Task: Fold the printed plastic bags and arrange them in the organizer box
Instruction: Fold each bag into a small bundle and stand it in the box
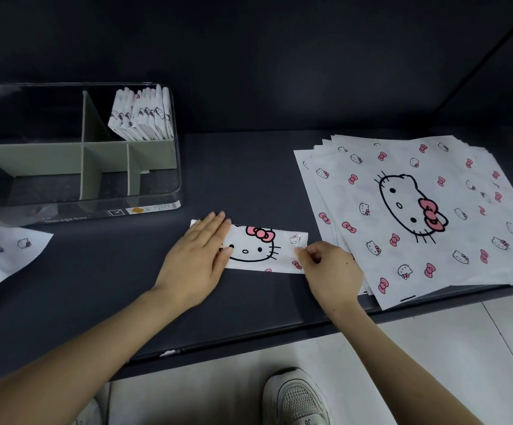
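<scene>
A white plastic bag printed with a cat face and pink bow, folded into a long strip (258, 250), lies on the dark table in front of me. My left hand (198, 256) presses flat on the strip's left end with straight fingers. My right hand (328, 268) pinches the strip's right edge. A clear organizer box (157, 207) with grey-green dividers stands at the back left. Its rear right compartment holds several folded bags (143, 118) standing upright.
A stack of several flat, unfolded printed bags (417, 210) covers the right of the table and overhangs its front edge. Another printed bag (0, 256) lies at the left edge. The table's front edge (249, 342) runs below my forearms; a shoe (295, 397) shows on the floor.
</scene>
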The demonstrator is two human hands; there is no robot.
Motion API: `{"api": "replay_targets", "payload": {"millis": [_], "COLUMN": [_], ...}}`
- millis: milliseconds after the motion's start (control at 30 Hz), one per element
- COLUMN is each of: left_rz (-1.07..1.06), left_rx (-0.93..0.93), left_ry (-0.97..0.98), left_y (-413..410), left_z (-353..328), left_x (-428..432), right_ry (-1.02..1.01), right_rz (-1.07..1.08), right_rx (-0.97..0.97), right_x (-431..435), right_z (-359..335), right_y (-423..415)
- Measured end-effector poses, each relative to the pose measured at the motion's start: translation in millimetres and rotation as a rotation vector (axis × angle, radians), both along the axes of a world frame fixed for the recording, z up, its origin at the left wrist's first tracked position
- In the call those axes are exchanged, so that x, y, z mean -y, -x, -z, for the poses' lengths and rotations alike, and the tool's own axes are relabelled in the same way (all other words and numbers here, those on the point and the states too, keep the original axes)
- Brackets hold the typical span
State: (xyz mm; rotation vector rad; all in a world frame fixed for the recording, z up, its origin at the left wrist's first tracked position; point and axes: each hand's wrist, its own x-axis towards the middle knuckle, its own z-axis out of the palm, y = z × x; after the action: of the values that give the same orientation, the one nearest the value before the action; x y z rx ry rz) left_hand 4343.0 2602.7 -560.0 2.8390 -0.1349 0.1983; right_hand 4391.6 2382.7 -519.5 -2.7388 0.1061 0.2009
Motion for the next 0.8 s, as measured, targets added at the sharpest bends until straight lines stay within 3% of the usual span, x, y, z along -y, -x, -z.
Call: {"api": "replay_targets", "payload": {"millis": [67, 167, 233, 333, 400, 667, 800], "left_rz": [0.025, 0.027, 0.027, 0.026, 0.024, 0.036, 0.062], "left_rx": [-0.042, -0.074, -0.081, -0.078, -0.085, -0.116, -0.095], "left_ry": [-0.064, -0.099, -0.102, -0.110, -0.123, -0.138, -0.139], "left_y": [-1, -1, -1, -1, -1, -2, -4], "left_z": [-1, -2, -2, -2, -2, -5, -3], "left_x": [0, 1, 2, 1, 1, -1, -3], "right_ry": [0.024, 0.282, 0.366, 0.311, 0.294, 0.344, 0.289], "right_rz": [-0.003, -0.121, -0.263, -0.587, -0.660, -0.481, -0.441], "right_rx": [-0.011, 0.360, 0.491, 0.416, 0.289, 0.188, 0.236], "right_x": [-2, -8, -24, -53, -56, 1, 4], "right_z": [-1, -2, 0, 14, 23, 27, 22], "right_y": [0, 2, 5, 8, 8, 12, 12]}}
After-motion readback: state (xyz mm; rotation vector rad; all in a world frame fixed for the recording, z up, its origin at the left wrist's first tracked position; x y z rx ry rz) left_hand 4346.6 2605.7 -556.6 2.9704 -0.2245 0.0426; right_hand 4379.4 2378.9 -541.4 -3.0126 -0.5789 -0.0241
